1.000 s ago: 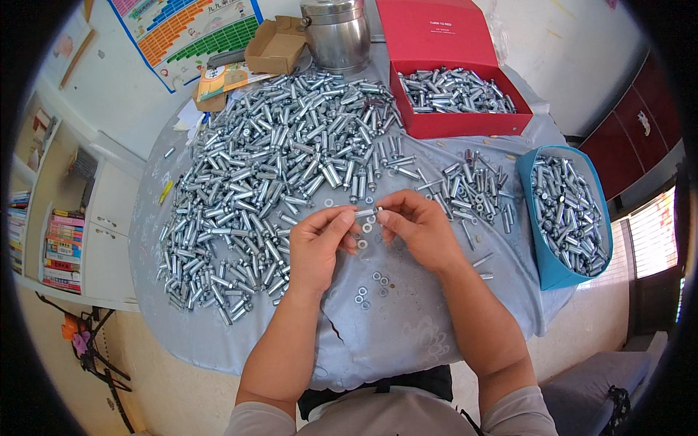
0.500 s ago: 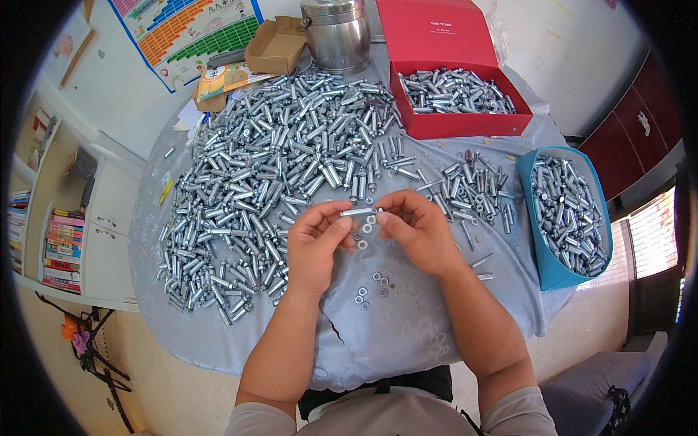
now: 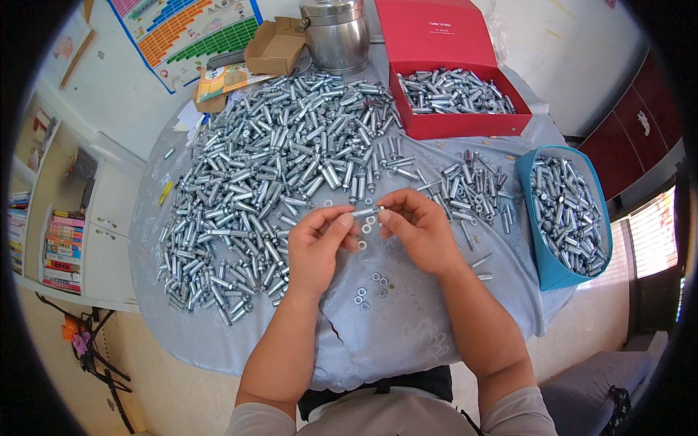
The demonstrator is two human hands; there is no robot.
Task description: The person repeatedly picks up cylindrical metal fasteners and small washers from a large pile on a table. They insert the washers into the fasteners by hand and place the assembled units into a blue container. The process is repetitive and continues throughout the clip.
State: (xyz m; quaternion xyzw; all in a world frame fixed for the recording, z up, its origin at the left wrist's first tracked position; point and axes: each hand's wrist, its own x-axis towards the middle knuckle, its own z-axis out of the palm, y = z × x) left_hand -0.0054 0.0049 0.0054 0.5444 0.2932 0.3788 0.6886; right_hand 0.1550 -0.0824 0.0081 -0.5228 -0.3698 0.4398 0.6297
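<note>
A silver expansion bolt lies nearly level between my two hands. Its left end is pinched by the thumb and fingers of my left hand. My right hand grips its other end, where a small nut or washer seems to sit; the fingertips partly cover it. Just below the bolt, a few loose washers and nuts rest on the cloth. Nearer to me is another small cluster of nuts. The large heap of expansion bolts spreads beyond and to the left of my hands.
A red open box full of bolts stands at the back right, a blue bin of bolts at the right edge. Loose bolts and sleeves lie between. Behind the heap are a steel pot and a cardboard box.
The bolt has shifted slightly to the right, and its left part is now more covered by my left fingers. Both hands have otherwise barely moved.
</note>
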